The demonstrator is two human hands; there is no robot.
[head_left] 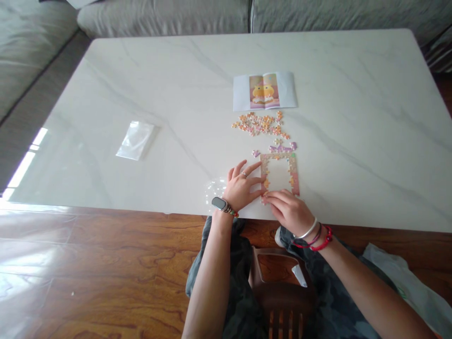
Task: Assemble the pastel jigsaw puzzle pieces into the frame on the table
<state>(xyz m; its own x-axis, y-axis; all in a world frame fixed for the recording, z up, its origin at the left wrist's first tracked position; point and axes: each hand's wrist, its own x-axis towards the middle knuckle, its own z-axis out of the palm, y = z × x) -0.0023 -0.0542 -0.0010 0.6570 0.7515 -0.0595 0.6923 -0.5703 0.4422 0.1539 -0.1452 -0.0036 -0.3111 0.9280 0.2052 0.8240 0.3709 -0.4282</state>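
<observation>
A jigsaw puzzle border (pixel 295 174) lies near the table's front edge, joined along its top and both sides around bare tabletop. My left hand (pixel 242 185) rests at its left side with fingers spread, the tips touching the border pieces. At the lower left corner my right hand (pixel 287 205) has thumb and fingers pinched together on what looks like a puzzle piece (pixel 264 199), mostly covered by the fingers. Just above the border sit several purple puzzle pieces (pixel 280 148). Beyond them is a loose pile of orange and pink pieces (pixel 259 124).
A creased picture sheet (pixel 286 89) with a yellow cartoon animal lies behind the pile. On the left of the marbled table (pixel 190 94) is a clear plastic bag (pixel 136 140). A grey sofa (pixel 169 18) runs along the far side. Below stands a brown stool (pixel 282 294).
</observation>
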